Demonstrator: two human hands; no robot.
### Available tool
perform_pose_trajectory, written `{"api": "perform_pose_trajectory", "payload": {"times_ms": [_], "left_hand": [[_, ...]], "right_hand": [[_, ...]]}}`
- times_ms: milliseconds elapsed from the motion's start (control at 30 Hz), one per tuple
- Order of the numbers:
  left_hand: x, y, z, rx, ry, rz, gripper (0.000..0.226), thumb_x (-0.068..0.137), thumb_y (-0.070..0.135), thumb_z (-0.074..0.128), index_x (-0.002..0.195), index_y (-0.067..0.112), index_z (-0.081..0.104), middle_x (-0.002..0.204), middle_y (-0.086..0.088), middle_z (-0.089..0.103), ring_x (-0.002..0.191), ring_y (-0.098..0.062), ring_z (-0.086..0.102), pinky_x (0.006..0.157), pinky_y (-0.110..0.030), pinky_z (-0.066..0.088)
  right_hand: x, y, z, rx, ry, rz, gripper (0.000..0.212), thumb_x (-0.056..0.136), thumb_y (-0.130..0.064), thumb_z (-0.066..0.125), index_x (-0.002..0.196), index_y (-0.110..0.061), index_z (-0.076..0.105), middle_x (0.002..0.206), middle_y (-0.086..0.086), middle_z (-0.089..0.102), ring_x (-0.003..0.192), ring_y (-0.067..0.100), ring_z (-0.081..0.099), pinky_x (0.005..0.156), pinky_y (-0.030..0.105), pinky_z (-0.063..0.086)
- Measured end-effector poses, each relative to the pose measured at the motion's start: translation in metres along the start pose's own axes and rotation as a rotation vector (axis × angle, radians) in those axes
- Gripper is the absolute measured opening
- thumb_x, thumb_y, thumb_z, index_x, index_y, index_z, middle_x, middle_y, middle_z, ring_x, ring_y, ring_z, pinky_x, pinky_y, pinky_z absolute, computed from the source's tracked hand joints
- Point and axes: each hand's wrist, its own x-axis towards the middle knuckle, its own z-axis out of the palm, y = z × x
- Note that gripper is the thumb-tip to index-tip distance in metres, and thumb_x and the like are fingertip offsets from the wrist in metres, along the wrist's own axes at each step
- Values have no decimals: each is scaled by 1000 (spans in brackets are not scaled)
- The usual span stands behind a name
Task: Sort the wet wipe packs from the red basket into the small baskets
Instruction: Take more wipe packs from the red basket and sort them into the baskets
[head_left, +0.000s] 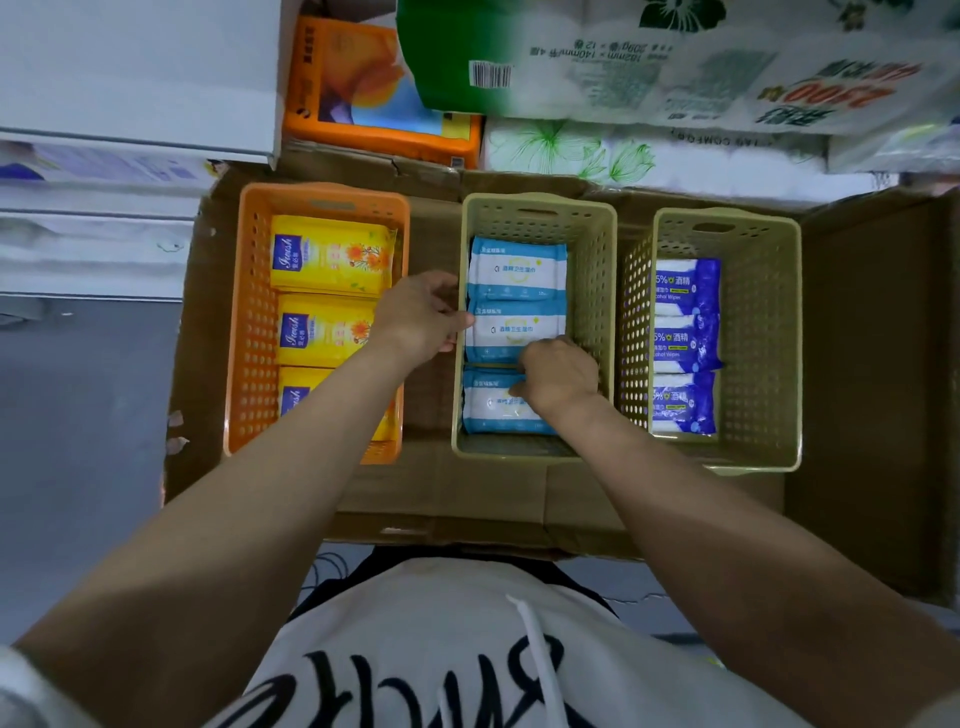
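A flattened cardboard sheet carries three small baskets side by side: an orange basket of yellow packs, a middle basket of light-blue packs, and a right basket of dark-blue packs, one kind each. The left hand pinches the left end of the middle light-blue pack. The right hand, fingers curled, grips its near edge, probably squaring the row (no red basket shows).

baskets: perforated plastic | packs: glossy film | base: matt cardboard
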Motion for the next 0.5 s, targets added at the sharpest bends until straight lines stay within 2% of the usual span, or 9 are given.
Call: {"api": "perform_pose_trajectory", "payload": {"times_ms": [67, 167, 267, 400, 500], "left_hand": [[0, 0, 1, 1, 9, 0, 59, 86, 10, 73, 140, 17, 50, 114, -10, 65, 91, -20, 68, 57, -19, 55], [0, -2, 2, 6, 18, 5, 58, 86, 9, 73, 139, 16, 51, 112, -10, 64, 93, -21, 67, 56, -18, 54], [0, -2, 3, 21, 23, 17, 56, 86, 10, 73, 138, 16, 52, 110, -9, 64, 95, -22, 67, 57, -19, 55], [0, -2, 5, 55, 49, 16, 56, 85, 11, 73, 137, 17, 52, 95, -1, 61, 89, -19, 67, 64, -26, 58], [-3, 0, 8, 97, 83, 20, 55, 86, 13, 73, 137, 17, 53, 97, -1, 62, 85, -18, 65, 67, -30, 60]], "right_hand": [[-2, 2, 2, 39, 29, 4, 31, 92, -37, 65, 114, -15, 66, 113, 6, 66, 106, 22, 59, 76, 30, 50], [-4, 5, 6, 87, 42, 14, 27, 93, -33, 63, 112, -15, 67, 109, 5, 68, 100, 22, 63, 76, 30, 53], [-4, 6, 10, 114, 54, 7, 26, 94, -31, 62, 113, -14, 67, 110, 6, 67, 102, 22, 62, 76, 31, 53], [-4, 6, 14, 117, 60, -18, 25, 96, -31, 60, 112, -13, 65, 112, 7, 65, 104, 23, 60, 74, 31, 50], [-4, 8, 15, 113, 53, -45, 28, 95, -33, 59, 114, -12, 63, 114, 9, 63, 106, 24, 59, 78, 34, 52]]}}
